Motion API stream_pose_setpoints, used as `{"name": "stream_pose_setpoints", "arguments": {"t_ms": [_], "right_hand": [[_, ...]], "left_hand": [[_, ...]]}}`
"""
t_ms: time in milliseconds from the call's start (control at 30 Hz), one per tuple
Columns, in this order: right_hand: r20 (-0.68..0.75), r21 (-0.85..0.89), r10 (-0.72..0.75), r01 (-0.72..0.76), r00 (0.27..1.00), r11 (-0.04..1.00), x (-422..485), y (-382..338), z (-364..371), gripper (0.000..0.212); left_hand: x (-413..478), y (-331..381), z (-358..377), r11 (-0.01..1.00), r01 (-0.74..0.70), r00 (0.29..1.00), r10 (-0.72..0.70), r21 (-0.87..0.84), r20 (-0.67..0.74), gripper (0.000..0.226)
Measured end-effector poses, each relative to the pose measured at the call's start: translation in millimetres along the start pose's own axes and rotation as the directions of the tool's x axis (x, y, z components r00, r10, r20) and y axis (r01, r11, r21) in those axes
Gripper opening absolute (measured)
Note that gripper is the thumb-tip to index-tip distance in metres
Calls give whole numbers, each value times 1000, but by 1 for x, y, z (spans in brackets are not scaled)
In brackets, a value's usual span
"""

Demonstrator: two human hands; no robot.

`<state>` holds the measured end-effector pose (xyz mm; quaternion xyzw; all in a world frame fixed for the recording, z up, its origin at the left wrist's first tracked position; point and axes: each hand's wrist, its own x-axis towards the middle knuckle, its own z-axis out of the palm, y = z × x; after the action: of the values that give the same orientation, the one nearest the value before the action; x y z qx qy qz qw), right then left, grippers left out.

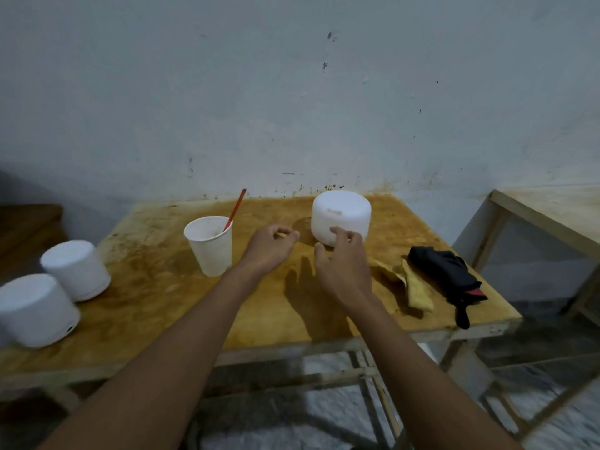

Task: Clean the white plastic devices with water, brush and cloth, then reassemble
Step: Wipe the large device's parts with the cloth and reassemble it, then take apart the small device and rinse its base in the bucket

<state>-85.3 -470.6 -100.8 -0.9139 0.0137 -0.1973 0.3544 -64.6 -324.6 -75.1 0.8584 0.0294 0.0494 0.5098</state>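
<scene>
A white plastic device [341,216] stands at the back of the stained wooden table [168,287]. My right hand [341,267] hovers just in front of it, fingers loosely spread, fingertips near its lower edge, holding nothing. My left hand [271,246] floats to its left with fingers loosely curled; I cannot tell whether it pinches anything. Two more white devices [76,269] [35,310] lie at the table's left edge. A white paper cup [211,245] holds a red-handled brush [235,209]. A yellow cloth [415,287] lies to the right.
A black folded cloth [448,277] with a red patch lies near the table's right front corner. The wall stands right behind the table. A second wooden table [552,209] is at the far right, with a gap and tiled floor between.
</scene>
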Motion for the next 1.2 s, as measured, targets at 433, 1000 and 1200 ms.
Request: {"name": "stream_pose_setpoints", "arguments": {"t_ms": [433,1000,1200], "right_hand": [[495,-351,-57,260,867,900,-88,-72,75,62],[537,-405,39,217,843,888,-82,-81,71,66],[528,-411,31,223,849,884,-83,-80,71,67]], "left_hand": [[-123,-85,-121,817,39,804,316,575,-504,53],[-134,-157,-187,883,468,497,-289,-27,-818,87],[-132,-162,-193,889,458,496,-257,-2,-829,73]]}}
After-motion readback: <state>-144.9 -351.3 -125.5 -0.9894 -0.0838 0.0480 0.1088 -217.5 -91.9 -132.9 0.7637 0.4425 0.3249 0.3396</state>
